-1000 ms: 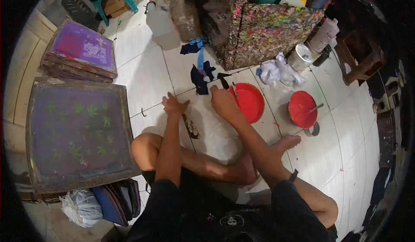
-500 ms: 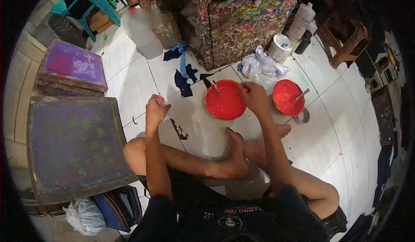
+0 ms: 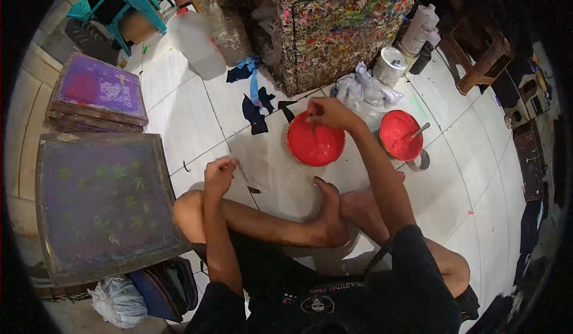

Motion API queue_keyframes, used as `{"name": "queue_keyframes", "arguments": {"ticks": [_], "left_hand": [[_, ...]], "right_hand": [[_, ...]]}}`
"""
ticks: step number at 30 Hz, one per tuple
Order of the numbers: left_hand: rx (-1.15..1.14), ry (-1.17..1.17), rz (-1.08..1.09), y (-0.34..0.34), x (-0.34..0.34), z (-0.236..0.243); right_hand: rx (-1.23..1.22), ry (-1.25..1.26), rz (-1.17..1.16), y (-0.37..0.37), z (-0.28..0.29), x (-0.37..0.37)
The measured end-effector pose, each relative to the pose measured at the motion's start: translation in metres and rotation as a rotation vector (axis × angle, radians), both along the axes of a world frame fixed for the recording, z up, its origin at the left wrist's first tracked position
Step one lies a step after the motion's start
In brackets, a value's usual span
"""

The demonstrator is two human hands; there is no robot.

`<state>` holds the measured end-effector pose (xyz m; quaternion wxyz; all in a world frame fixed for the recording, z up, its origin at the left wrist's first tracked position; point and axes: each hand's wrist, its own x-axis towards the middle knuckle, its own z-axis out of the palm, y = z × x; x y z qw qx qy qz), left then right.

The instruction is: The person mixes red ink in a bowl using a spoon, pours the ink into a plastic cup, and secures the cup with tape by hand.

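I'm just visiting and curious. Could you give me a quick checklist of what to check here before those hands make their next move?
1. Left red bowl upright: ok.
2. Right hand on the utensil in that bowl: ok, fingers look closed on it.
3. Left hand free: not ok; it pinches what looks like clear film.
4. Right red bowl apart from the left one: ok, with a spoon inside.
5. Dark strip clear of the left bowl's rim: cannot tell; they appear very close.
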<state>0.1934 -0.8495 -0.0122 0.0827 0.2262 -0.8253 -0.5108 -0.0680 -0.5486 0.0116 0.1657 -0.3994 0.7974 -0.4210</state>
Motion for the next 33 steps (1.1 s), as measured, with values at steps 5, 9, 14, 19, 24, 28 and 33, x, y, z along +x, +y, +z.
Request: {"name": "queue_keyframes", "arguments": {"ticks": [5,9,14,19,24,28,33], "left_hand": [[-0.278,0.060,-0.020,0.031,-0.012,0.026],[-0.300,0.005,0.002,0.038,-0.009,0.039],[-0.223,0.073,0.017,0.036,-0.010,0.032],[-0.226,0.044,0.043,0.035,-0.008,0.026],[-0.183,0.055,0.059,0.040,-0.008,0.032],[-0.209,0.016,0.045,0.038,-0.008,0.032],[-0.095,0.001,0.058,0.040,-0.009,0.032]], "right_hand": [[0.187,0.044,0.065,0.048,0.032,0.012],[0.076,0.253,-0.102,0.062,0.053,0.019],[0.094,0.168,-0.261,0.059,0.016,0.031],[0.094,0.084,-0.266,0.057,0.017,0.047],[-0.096,0.062,-0.354,0.067,0.053,0.057],[-0.123,0.059,-0.357,0.065,0.106,0.073],[-0.089,0.132,-0.398,0.073,0.146,0.081]]}}
